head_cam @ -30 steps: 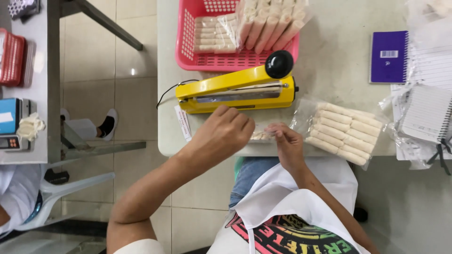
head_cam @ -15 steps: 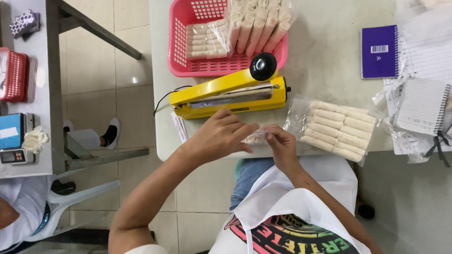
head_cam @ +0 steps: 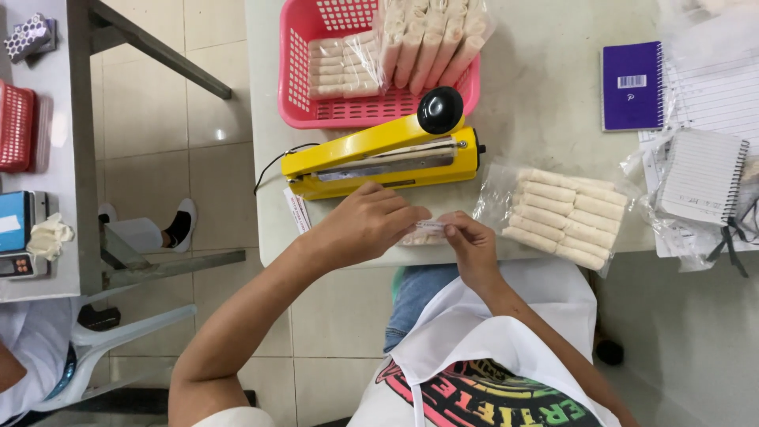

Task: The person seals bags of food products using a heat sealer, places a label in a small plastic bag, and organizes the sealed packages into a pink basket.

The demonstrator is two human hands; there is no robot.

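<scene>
top-down view of a pale, scuffed bench filling the upper right of the frame, over a cream tiled floor. at the bench's near edge, centre frame, the left hand and right hand meet, fingers pinched shut on a small clear packet of pale rolls. just above sits a yellow heat sealer, its arm lowered, and above that a pink basket of bagged rolls. a larger bag of rolls lies right of the hands. notebooks lie far right. a second bench runs along the left edge.
</scene>
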